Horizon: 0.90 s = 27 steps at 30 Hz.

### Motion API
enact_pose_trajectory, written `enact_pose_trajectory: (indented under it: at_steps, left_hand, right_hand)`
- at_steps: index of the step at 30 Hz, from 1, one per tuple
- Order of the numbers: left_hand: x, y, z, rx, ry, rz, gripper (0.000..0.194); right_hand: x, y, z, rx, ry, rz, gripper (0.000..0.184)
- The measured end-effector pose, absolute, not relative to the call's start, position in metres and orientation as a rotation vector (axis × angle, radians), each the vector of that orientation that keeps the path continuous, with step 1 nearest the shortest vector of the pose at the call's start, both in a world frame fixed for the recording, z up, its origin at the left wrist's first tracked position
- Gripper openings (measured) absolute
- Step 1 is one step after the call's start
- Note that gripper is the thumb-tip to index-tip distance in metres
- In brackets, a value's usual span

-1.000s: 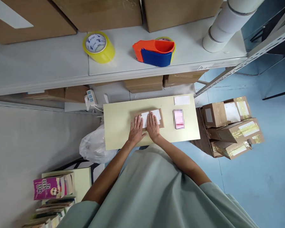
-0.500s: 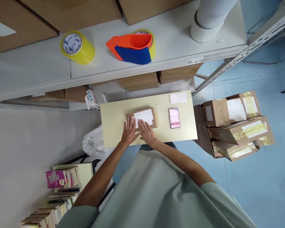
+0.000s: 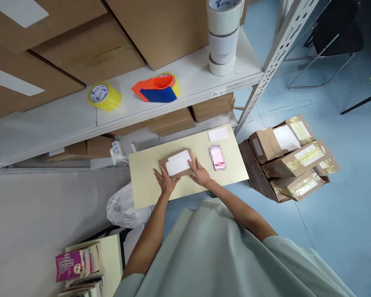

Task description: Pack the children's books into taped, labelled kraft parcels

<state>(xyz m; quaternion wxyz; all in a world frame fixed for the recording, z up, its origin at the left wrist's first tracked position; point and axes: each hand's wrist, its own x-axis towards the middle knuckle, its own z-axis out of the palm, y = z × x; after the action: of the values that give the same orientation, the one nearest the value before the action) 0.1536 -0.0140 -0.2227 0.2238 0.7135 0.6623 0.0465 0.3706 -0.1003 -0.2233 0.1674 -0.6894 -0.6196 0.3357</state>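
A small brown cardboard parcel (image 3: pixel 188 153) lies on the pale yellow table, a white label (image 3: pixel 178 162) flat on its top. My left hand (image 3: pixel 167 182) holds the parcel's near left corner, fingers on its left end and thumb along the near edge. On the right end my right hand (image 3: pixel 201 175) grips it, with fingertips reaching over the label's edge. A phone with a blurred pinkish screen (image 3: pixel 217 158) rests to the right of my right hand. Behind the phone lies a white slip of paper (image 3: pixel 218 134).
Behind the table (image 3: pixel 148 187), a grey shelf (image 3: pixel 126 117) carries an orange-and-blue tape dispenser (image 3: pixel 157 88), yellow tape (image 3: pixel 106 97), stacked white rolls (image 3: pixel 223 43) and large boxes. Taped parcels (image 3: pixel 297 159) fill a carton at right. Books (image 3: pixel 71 264) and a plastic bag (image 3: pixel 123 206) are at left.
Both hands have moved from pressing on the label to the parcel's two ends. The parcel shows more of its label. The camera view has shifted and tilted.
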Motion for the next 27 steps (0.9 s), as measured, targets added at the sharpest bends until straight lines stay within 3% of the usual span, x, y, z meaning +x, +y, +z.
enact_pose_trajectory:
  at_steps: [4, 7, 9, 14, 16, 27]
  left_hand:
    - [0.152, -0.044, -0.222, 1.510, 1.868, 0.406, 0.156]
    - [0.147, -0.084, -0.216, 1.319, 1.867, 0.575, 0.148]
    - [0.146, -0.115, -0.210, 1.230, 1.874, 0.705, 0.130]
    - [0.158, -0.179, -0.198, 1.143, 1.902, 0.909, 0.056]
    - [0.164, -0.200, -0.197, 1.157, 1.895, 0.850, 0.040]
    - [0.167, -0.317, -0.207, 1.221, 1.886, 0.559, 0.035]
  right_hand:
    - [0.373, -0.127, -0.224, -1.902, -1.565, 1.071, 0.102]
    - [0.377, -0.151, -0.219, -1.878, -1.454, 1.010, 0.099]
    - [0.383, -0.170, -0.210, -1.871, -1.386, 0.980, 0.089]
    - [0.405, -0.227, -0.182, -1.901, -1.321, 1.020, 0.060]
    - [0.415, -0.251, -0.173, -1.960, -1.356, 1.021, 0.053]
    - [0.440, -0.376, -0.166, -2.217, -1.532, 0.981, 0.032]
